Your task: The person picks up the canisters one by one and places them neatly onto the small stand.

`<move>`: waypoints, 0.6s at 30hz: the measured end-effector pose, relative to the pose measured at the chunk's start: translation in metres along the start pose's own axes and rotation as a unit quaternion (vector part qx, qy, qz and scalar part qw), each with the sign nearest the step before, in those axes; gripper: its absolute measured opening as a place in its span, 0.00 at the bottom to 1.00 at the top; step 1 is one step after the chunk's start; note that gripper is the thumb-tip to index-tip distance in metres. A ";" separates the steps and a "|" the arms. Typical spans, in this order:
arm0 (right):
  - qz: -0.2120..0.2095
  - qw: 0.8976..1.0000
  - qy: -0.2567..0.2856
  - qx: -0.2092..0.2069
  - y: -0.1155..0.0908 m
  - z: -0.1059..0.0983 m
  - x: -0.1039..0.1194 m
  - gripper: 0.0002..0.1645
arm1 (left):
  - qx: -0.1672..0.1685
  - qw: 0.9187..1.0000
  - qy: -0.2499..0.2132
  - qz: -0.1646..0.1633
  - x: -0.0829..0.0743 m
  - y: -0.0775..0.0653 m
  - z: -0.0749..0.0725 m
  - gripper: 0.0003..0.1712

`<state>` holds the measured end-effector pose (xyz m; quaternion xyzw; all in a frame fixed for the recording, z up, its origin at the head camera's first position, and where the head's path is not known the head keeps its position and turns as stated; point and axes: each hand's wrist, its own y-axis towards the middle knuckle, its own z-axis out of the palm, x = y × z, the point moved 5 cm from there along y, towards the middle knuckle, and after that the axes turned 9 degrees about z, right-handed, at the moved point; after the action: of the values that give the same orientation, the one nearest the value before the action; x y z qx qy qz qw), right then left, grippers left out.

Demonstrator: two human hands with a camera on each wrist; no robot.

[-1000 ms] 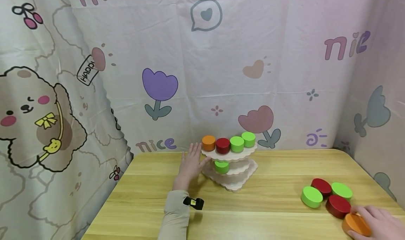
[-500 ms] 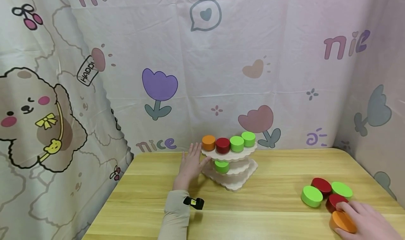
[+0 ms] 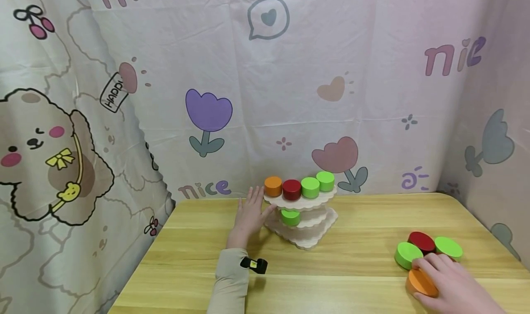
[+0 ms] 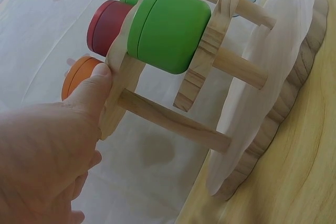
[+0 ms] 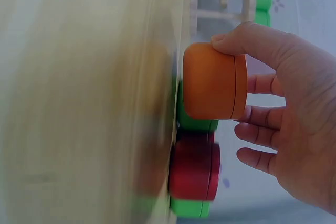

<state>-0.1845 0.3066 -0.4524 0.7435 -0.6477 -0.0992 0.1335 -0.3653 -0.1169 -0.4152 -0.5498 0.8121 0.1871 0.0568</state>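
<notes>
My right hand (image 3: 449,281) grips an orange round lidded jar (image 3: 420,284), thumb on one side and fingers on the other. In the right wrist view the orange jar (image 5: 212,81) is at or just above the tabletop; I cannot tell whether it touches. My left hand (image 3: 250,214) lies against the left side of a tiered wooden stand (image 3: 305,241), fingers extended. Its thumb touches the top tier's edge by another orange jar (image 4: 79,77). That tier also carries a red jar (image 3: 291,190) and two green jars (image 3: 310,188); a green jar (image 3: 290,218) sits one tier lower.
Beyond the right hand stand a green jar (image 3: 408,255), a red jar (image 3: 421,243) and another green jar (image 3: 448,247). A second red jar there is mostly hidden by the hand. A printed curtain (image 3: 281,97) hangs behind the wooden table (image 3: 331,277).
My right hand has moved left and slightly away from me with the orange jar, now in front of the green and red jars. The left hand and the stand have stayed put.
</notes>
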 end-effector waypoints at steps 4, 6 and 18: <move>-0.014 1.000 0.011 -0.007 0.005 -0.001 0.014 0.33 | 0.000 1.000 0.002 0.001 0.000 0.000 0.000 0.48; -0.016 1.000 0.012 0.009 0.009 -0.001 0.021 0.33 | 0.001 1.000 0.001 0.000 0.000 0.000 0.000 0.48; -0.084 0.995 0.032 -0.041 0.030 -0.006 0.055 0.32 | 0.002 1.000 0.000 -0.003 0.000 0.001 0.000 0.47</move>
<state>-0.2025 0.2493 -0.4356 0.7919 -0.5738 -0.1127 0.1762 -0.3664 -0.1160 -0.4150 -0.5525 0.8107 0.1847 0.0584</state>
